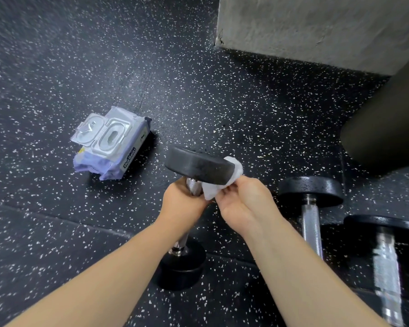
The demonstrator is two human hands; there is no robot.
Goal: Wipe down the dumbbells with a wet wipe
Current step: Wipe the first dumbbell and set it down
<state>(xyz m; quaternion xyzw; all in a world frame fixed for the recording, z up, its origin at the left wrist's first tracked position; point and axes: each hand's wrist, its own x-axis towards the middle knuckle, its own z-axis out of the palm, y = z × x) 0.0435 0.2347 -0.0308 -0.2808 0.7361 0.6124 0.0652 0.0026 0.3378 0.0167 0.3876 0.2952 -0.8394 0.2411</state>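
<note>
A speckled black rubber floor fills the view, with a grey concrete block at the top right. One dumbbell stands tilted on end on the floor, its upper head just above both hands. A second dumbbell and a third dumbbell lie to the right. A pack of wipes lies to the left, lid flipped open. The left hand is curled round the upright dumbbell's metal handle. The right hand pinches a white wipe against the upper head's rim.
</note>
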